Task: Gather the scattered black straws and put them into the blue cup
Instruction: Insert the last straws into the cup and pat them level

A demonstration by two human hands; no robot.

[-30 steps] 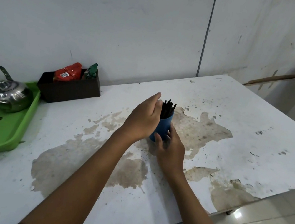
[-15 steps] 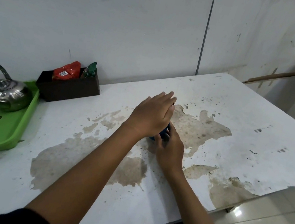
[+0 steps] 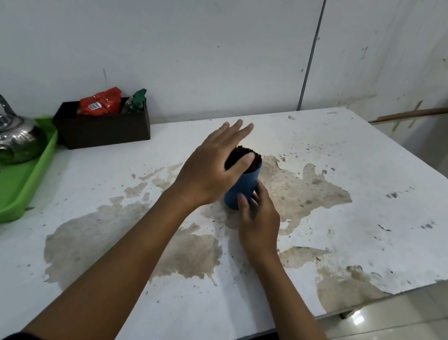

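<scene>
The blue cup (image 3: 242, 186) stands upright mid-tabletop (image 3: 364, 175), well in from every edge, black straws (image 3: 244, 158) bunched inside; the right hand (image 3: 259, 223) grips its base, probably to steady it. The left hand (image 3: 211, 167) hovers flat, fingers straight, holding nothing, seemingly to level the straw tips.

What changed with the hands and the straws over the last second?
The left hand, which half a second ago lay flat over the black straws, has lifted, fingers straight. The straws, standing tall before, now sit nearly level with the rim of the blue cup. The right hand keeps its grip at the cup's base; the cup stayed put.
</scene>
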